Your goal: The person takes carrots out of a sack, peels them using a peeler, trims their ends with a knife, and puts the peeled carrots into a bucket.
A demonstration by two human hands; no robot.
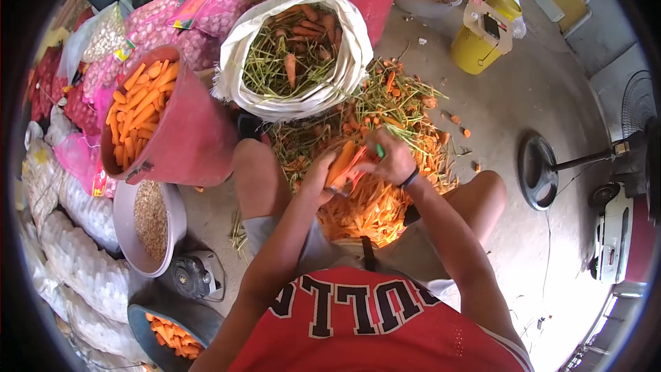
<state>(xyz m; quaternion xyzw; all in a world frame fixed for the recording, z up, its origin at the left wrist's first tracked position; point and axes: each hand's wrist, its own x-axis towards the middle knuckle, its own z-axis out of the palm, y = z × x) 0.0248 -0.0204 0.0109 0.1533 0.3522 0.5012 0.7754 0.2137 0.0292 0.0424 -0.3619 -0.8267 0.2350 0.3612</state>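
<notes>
Between my knees, my left hand (319, 175) is closed around a carrot (341, 158) that points away from me. My right hand (391, 159) grips a peeler with a red-orange frame (356, 168), held against or very close to the carrot; its blade cannot be made out. A small green part (380, 151) shows between the right fingers. Under both hands lies a heap of orange carrot peelings (372, 212), mixed farther out with cut green stems (396, 100) and carrot ends. Beyond it stands a white sack (241, 41) holding unpeeled carrots (308, 31) and stems.
At left, a tilted red bucket (206, 134) holds peeled carrots. Below it are a basin of pale pieces (179, 217), a scale (196, 275) and a dark tub of carrots (141, 317). Filled bags line the left. A yellow bucket (471, 52) and fan base (537, 169) stand right.
</notes>
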